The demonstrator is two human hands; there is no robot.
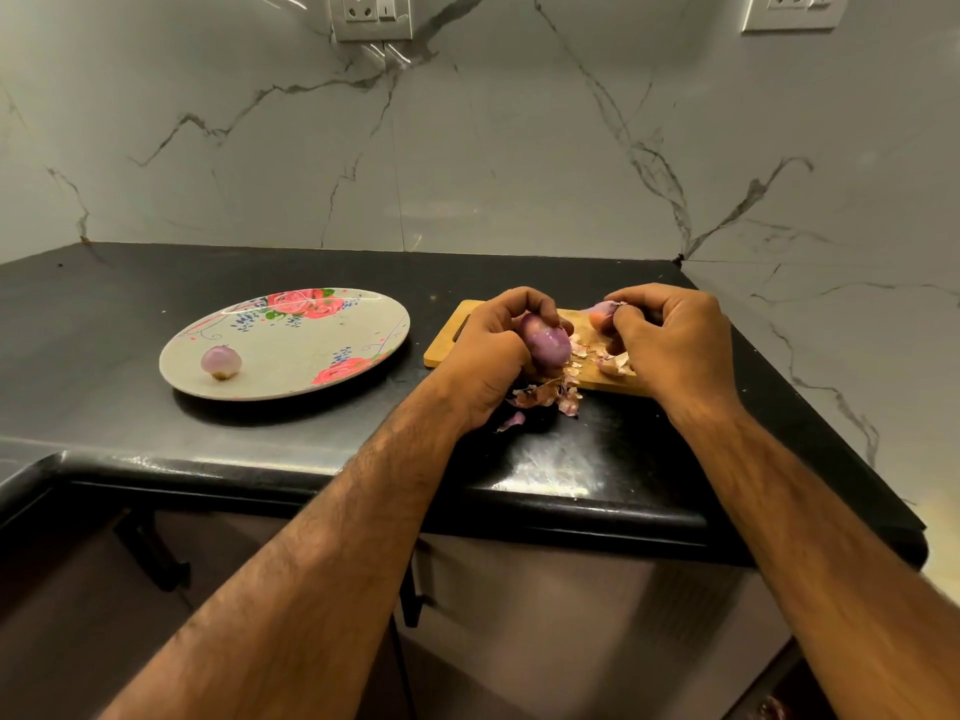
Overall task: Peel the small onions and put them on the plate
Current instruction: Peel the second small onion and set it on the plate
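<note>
A small purple onion point(545, 345), glossy and mostly bare, sits gripped in the curled left hand point(488, 350) over a wooden cutting board point(441, 350). The right hand point(670, 340) pinches a papery strip of skin point(602, 307); pulling gently away should avoid bruising. Dry peelings point(550, 394) lie near. Far left, a floral plate point(291, 376) holds one peeled onion point(221, 362).

We see a black stone countertop point(270, 459) with a rounded, glossy front edge, set into a corner of grey-veined white marble walls point(493, 148). Two wall sockets point(370, 13) sit high on the back wall. Below the counter we note cabinet fronts point(571, 615) with dark handles point(156, 558).
</note>
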